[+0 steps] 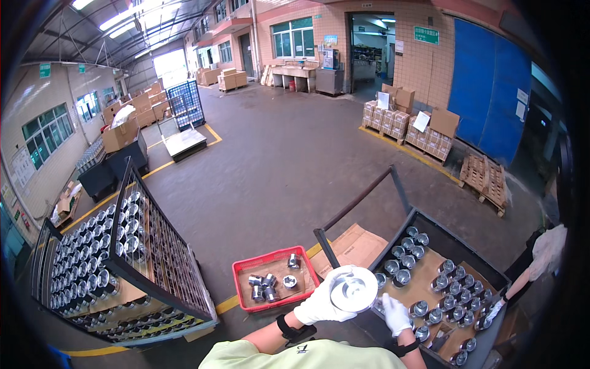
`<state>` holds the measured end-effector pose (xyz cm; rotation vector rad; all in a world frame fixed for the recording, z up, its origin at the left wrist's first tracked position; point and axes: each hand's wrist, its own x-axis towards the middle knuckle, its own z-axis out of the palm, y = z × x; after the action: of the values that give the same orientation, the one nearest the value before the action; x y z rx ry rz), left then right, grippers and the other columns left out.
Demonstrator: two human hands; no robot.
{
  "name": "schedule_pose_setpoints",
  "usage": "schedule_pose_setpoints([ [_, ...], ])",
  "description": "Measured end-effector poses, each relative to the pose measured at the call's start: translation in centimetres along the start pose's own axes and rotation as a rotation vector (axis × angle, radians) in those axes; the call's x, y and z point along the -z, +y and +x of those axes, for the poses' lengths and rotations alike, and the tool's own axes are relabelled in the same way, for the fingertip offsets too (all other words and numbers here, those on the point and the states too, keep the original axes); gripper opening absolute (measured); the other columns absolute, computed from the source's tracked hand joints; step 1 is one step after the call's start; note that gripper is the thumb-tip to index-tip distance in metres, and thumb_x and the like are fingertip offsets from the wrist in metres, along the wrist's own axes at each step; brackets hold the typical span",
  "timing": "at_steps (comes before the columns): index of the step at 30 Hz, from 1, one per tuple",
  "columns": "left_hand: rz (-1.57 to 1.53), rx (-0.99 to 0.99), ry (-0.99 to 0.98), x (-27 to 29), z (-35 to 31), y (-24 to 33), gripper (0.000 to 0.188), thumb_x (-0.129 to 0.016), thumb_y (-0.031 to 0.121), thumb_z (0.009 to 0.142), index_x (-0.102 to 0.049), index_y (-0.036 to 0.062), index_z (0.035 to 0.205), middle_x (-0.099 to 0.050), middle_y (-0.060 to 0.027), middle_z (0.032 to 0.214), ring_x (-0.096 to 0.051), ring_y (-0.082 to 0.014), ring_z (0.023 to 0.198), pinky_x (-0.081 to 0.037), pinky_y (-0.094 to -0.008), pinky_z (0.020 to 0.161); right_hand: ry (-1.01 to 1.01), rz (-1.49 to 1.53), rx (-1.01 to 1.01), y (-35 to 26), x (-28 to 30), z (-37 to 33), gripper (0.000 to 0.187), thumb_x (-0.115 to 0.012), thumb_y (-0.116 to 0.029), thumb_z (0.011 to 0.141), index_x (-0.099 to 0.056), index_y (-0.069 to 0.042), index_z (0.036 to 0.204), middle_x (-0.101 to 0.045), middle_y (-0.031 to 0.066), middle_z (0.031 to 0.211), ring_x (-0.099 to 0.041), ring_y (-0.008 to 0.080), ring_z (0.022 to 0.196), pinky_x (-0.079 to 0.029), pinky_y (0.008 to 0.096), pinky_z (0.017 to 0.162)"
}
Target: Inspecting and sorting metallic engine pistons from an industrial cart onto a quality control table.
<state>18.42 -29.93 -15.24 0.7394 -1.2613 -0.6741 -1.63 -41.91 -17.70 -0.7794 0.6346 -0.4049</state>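
Lower centre: left hand (319,304) grips a round metal part (353,289) — right hand (395,313) touches it, its grip unclear — above the black cart (458,249).

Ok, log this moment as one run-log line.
left hand: holds round metal part | right hand: at part's lower edge | black cart tray: metal parts on cardboard | red crate: few parts

open floor lies left of the red basket (275,280); the wire cage (123,246) blocks farther left, the cart handle bar (362,200) blocks its right.
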Motion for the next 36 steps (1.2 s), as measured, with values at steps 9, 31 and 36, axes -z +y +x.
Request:
schedule_pose_setpoints([
  [9,0.46,0.053,-0.375,-6.1,2.7,0.3,0.078,-0.081,0.029,0.069,-0.045,0.0029,0.133,-0.053,-0.0174,0.126,-0.05,-0.032,0.121,-0.038,-0.0407,0.106,-0.133,-0.404,0.452,4.3,4.1,0.8,0.038,-0.036,-0.019,0.098,-0.048,-0.002,0.13,-0.056,0.0127,0.128,-0.054,0.0234,0.116,-0.042,0.036,0.103],
  [31,0.698,0.343,-0.221,-12.0,2.6,-4.7,0.051,-0.06,0.047,0.087,-0.064,0.0018,0.109,-0.065,-0.0136,0.085,-0.066,-0.028,0.077,-0.052,-0.0389,0.069,0.252,0.426,0.307,1.2,11.1,-8.7,0.028,-0.056,-0.031,0.093,-0.059,-0.005,0.106,-0.065,0.0098,0.1,-0.063,0.0241,0.093,-0.053,0.0398,0.082],
  [36,0.021,0.987,-0.354,-13.6,0.7,-0.4,0.064,-0.061,0.052,0.088,-0.054,-0.0013,0.122,-0.063,-0.0066,0.081,-0.063,-0.0137,0.069,-0.052,-0.0252,0.063,0.131,0.523,0.381,-0.5,11.8,-7.8,0.033,-0.052,-0.032,0.095,-0.058,-0.005,0.113,-0.065,0.0099,0.103,-0.063,0.0231,0.095,-0.051,0.0373,0.085],
])
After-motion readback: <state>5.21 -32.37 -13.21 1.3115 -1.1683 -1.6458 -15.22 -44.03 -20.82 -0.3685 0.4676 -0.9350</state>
